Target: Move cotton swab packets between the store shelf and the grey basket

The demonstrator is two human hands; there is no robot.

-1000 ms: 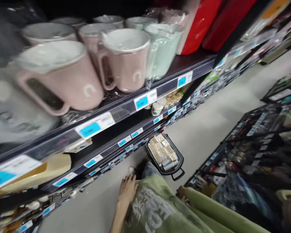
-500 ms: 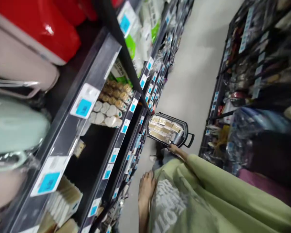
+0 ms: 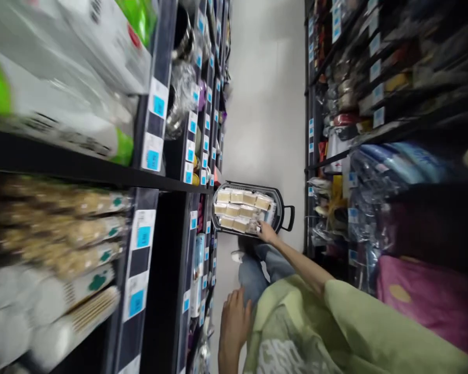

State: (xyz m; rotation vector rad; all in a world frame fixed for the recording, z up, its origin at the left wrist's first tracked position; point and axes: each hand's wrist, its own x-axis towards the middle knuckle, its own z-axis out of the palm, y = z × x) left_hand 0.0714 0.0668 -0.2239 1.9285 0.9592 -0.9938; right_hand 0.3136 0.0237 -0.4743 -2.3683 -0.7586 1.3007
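Low in the frame, we are wearing a pale green shirt (image 3: 327, 332) with white lettering (image 3: 280, 356) and blue jeans (image 3: 251, 282).

Tan packs (image 3: 233, 210), seemingly plastic-wrapped, lying in rows inside dark basket (image 3: 281, 206).

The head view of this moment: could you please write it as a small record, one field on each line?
Place: shop aisle with pale floor between shelves
Basket: dark basket, its handle toward the right-hand shelves
Basket contents: rows of beige, wrapped packets
Right hand: right hand at the basket's near side, fingers by the packets; grip unclear
Left hand: left hand beside the jeans, no object visible in it
Left shelves: green-and-white packs above stick bundles
Right shelves: pink item, blurred
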